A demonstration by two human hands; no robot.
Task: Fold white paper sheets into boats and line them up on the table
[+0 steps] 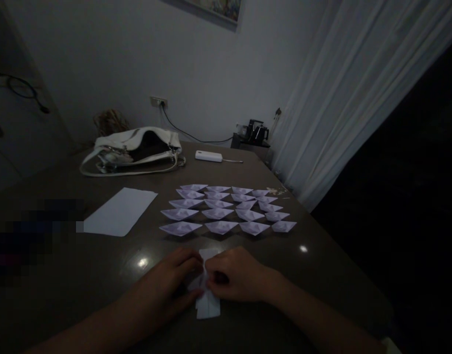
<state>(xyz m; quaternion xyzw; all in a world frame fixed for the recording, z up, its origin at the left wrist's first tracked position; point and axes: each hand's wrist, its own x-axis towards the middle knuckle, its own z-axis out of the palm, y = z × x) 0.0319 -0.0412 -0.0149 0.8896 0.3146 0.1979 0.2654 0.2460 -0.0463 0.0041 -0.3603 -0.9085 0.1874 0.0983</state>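
Note:
A white folded sheet of paper (208,304) lies on the dark table (81,275) near its front edge. My left hand (172,285) and my right hand (235,278) rest on it side by side, fingers curled and pinching the paper at its middle. The paper's top and bottom ends stick out past my fingers. Just beyond my hands lie several folded paper boats (220,226) in neat rows.
A flat stack of white paper (120,212) lies to the left of the boats. Farther back are a white handbag (132,150) and a white power bank (208,156) with a cable. Curtains (340,98) hang at the right, beyond the table's edge.

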